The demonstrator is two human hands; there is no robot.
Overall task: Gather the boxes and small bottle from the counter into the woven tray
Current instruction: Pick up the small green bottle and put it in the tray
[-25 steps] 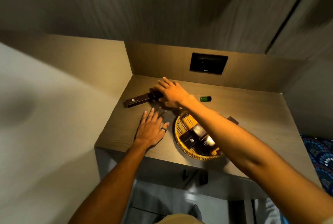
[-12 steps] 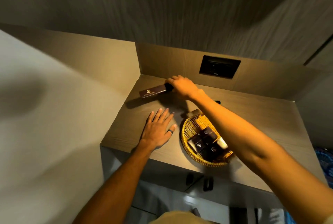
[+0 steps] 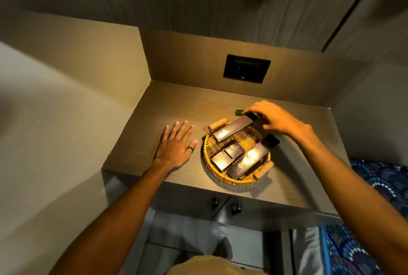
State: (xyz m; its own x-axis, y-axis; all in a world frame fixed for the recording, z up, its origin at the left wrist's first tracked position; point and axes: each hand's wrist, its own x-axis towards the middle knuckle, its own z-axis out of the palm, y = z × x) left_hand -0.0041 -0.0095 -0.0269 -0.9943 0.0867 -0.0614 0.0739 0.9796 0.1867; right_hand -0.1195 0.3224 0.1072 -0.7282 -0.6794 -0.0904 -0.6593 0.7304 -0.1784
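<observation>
A person's right hand [image 3: 273, 120] has its grip closed on the far end of a long dark box [image 3: 233, 128], holding it tilted over the far rim of a round woven tray [image 3: 208, 162] on a wooden tabletop [image 3: 154, 117]. Three more dark boxes lie inside the tray. A small green bottle [image 3: 238, 112] lies on the tabletop just beyond the fingertips. The left hand [image 3: 175, 146] rests flat, fingers spread and holding nothing, beside the tray.

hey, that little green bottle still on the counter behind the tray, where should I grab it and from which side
Probably pinch the green bottle across its short middle, from above. It seems to lie on its side on the counter, just beyond the woven tray. The right hand, holding a long box, covers its right end, so set that box down first.
</observation>
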